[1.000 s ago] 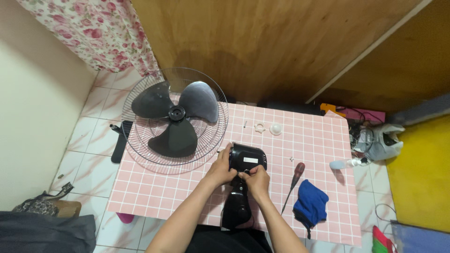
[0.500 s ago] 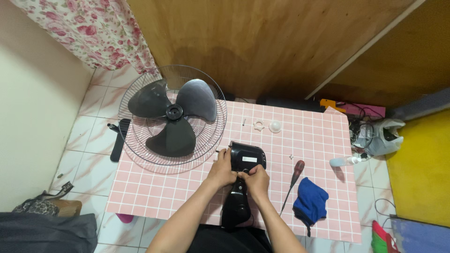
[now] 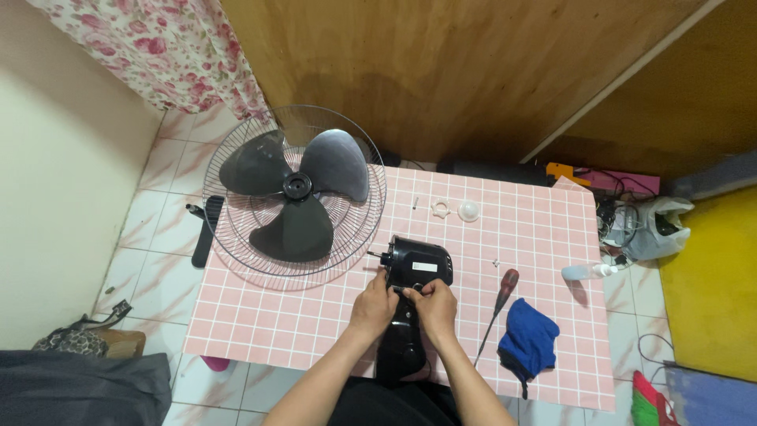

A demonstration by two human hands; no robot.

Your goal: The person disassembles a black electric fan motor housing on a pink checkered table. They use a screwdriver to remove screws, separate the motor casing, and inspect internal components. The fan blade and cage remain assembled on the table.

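Far left, the wire fan guard (image 3: 236, 237) with its dark blades (image 3: 293, 189) sits unmoved. Both hands stay put since a second ago — left hand (image 3: 372, 304) and right hand (image 3: 432, 309) pinch the black motor housing (image 3: 418, 264) mid-worktop (image 3: 315, 323). Right: screwdriver (image 3: 498, 304), blue cloth (image 3: 527, 341) — nothing blocks.

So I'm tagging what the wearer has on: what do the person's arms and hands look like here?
Both forearms are bare as far as the bottom edge of the picture: no sleeves show. The left hand and right hand wear no gloves, and no ring, watch or bracelet shows from this angle. Nothing is marked on them.
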